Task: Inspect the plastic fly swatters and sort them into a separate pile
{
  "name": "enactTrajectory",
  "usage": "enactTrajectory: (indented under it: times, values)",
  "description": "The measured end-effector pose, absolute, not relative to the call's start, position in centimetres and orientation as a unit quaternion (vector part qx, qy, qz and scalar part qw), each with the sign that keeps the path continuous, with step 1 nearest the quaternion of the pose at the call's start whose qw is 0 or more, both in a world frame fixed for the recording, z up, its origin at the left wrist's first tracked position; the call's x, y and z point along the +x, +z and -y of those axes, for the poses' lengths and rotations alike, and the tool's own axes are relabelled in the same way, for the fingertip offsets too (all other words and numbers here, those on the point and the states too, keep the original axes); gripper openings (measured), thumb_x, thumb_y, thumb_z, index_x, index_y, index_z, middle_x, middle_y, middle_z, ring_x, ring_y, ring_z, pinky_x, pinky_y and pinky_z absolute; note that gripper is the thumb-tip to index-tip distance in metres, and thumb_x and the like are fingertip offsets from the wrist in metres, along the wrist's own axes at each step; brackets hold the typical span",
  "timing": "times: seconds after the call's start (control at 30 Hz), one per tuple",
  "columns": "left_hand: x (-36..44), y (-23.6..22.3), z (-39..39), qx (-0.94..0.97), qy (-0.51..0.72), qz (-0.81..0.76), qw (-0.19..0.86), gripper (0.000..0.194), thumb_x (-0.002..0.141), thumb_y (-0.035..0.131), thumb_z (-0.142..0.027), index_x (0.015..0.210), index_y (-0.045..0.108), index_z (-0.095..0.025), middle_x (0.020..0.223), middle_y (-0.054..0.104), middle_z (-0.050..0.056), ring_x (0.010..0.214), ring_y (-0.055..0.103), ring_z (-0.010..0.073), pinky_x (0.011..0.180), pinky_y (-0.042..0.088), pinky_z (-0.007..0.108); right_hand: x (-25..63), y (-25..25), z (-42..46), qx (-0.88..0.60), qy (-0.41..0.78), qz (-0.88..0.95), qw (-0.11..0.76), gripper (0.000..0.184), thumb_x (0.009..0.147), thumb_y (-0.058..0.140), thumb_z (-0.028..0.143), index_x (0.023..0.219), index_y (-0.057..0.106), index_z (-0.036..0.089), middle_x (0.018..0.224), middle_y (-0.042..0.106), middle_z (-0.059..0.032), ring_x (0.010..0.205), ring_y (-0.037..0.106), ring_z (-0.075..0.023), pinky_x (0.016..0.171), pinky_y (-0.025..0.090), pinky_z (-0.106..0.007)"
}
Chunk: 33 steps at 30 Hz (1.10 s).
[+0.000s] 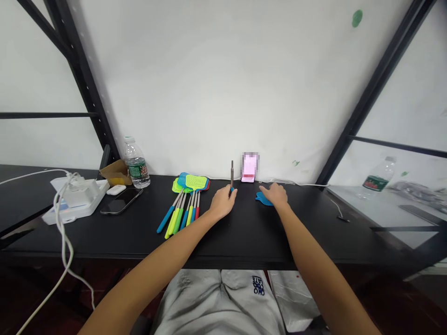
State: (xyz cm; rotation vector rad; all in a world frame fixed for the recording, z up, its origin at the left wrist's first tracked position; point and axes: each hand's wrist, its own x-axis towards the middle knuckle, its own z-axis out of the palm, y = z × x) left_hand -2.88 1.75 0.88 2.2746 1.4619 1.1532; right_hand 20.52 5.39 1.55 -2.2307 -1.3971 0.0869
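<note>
My left hand [223,202] is closed around the blue handle of a metal rod [232,172] that stands roughly upright, its thin tip pointing up. To the right, my right hand [276,195] is at a blue fly swatter head [264,199] low over the black table, fingers bent over it and hiding part of it. Left of my left hand lies a pile of assembled fly swatters [181,211]. Their mesh heads [195,182] overlap toward the wall, and their blue, yellow, green and red handles point toward me.
A lit phone [249,168] leans against the wall behind the black table [223,242]. On the left are a water bottle [137,163], a cardboard box [117,173], a dark phone [121,201], a white case [116,190] and a power strip [77,204] with cables. Another bottle [378,179] is at right.
</note>
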Motion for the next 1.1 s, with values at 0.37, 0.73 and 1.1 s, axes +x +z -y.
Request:
enactTrajectory:
  times: [0.37, 0.73, 1.1]
  values:
    - [-2.8, 0.7, -2.0, 0.76, 0.392, -0.504, 0.118, 0.024, 0.094, 0.039, -0.035, 0.08, 0.052, -0.019, 0.079, 0.065, 0.006, 0.075, 0.062, 0.0186, 0.068, 0.042, 0.029, 21.6, 1.9, -5.8, -0.854, 0.102, 0.497, 0.11, 0.109, 0.046, 0.071, 0.079, 0.128, 0.055, 0.009, 0.129, 0.05, -0.0295, 0.122, 0.047, -0.0424, 0.093, 0.042, -0.051]
    - [-2.7, 1.0, -1.6, 0.757, 0.409, -0.493, 0.129, 0.015, 0.092, 0.039, -0.023, 0.098, 0.052, -0.02, 0.079, 0.064, 0.004, 0.072, 0.061, 0.0178, 0.065, 0.04, 0.027, 22.3, 1.0, -6.6, -0.812, 0.15, 0.546, 0.14, 0.099, 0.058, 0.07, 0.071, 0.13, 0.053, 0.005, 0.126, 0.055, -0.0274, 0.114, 0.056, -0.0366, 0.086, 0.045, -0.04]
    - [-3.3, 0.4, -1.5, 0.769, 0.264, -0.576, 0.084, 0.032, 0.092, 0.039, -0.044, 0.088, 0.063, -0.023, 0.089, 0.068, 0.011, 0.084, 0.063, 0.0252, 0.069, 0.043, 0.031, 23.4, 1.3, -6.6, -0.789, 0.037, 0.502, 0.353, 0.062, 0.097, 0.022, 0.046, 0.108, 0.069, 0.007, 0.109, 0.065, -0.0235, 0.11, 0.058, -0.0333, 0.093, 0.04, -0.036]
